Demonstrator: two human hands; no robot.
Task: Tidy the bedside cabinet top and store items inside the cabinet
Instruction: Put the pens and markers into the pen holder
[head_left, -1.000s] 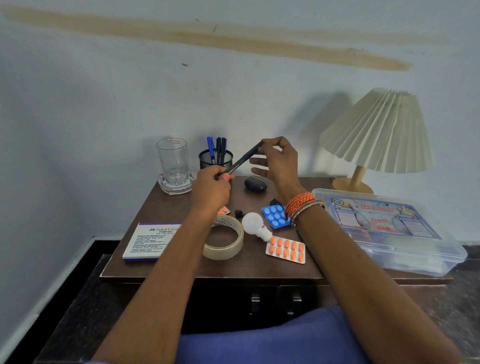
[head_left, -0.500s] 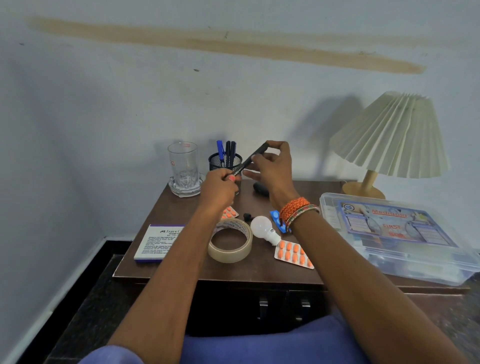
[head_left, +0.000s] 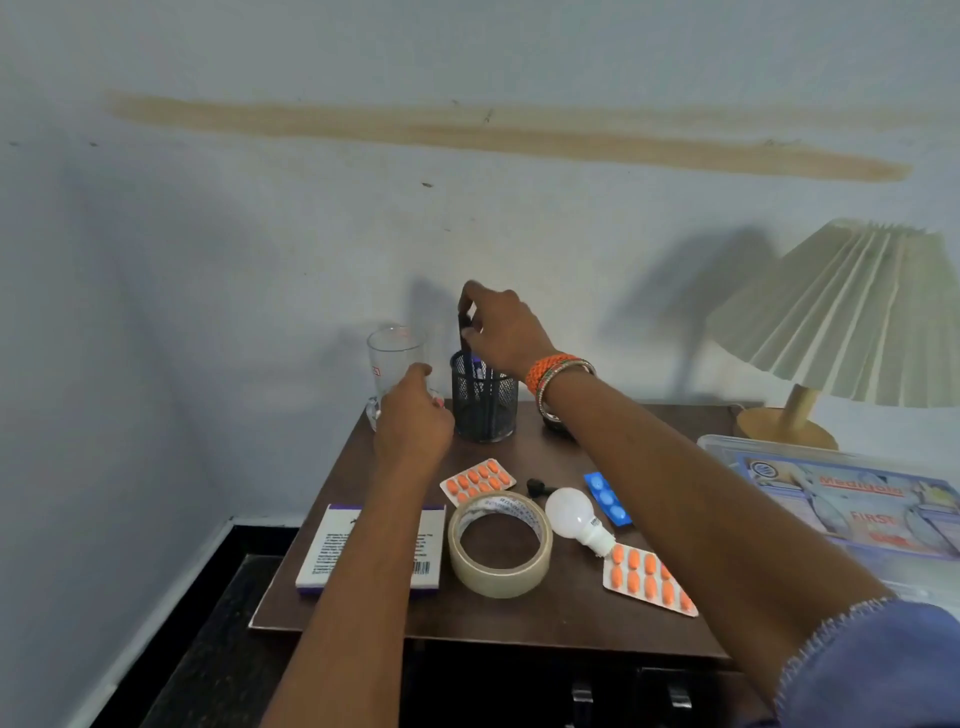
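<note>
The pale blue wall (head_left: 260, 234) fills everything ahead of me from 9 through 12 to 3 o'clock. A long tan streak (head_left: 519, 135) runs across it at 12, with a small dark mark (head_left: 427, 184) just below. At 2 o'clock stands my lamp, its pleated cream shade (head_left: 852, 317) over a round wooden base (head_left: 784, 428), its shadow (head_left: 685, 306) on the wall beside it. Dark speckled floor (head_left: 208, 649) lies at 8 o'clock, edged by a white skirting (head_left: 156, 623).

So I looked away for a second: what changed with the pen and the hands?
The left hand let go of the pen; the right hand alone carried it back, upright, down into the mesh pen holder. Tape roll, bulb and pill strips stayed put.
</note>
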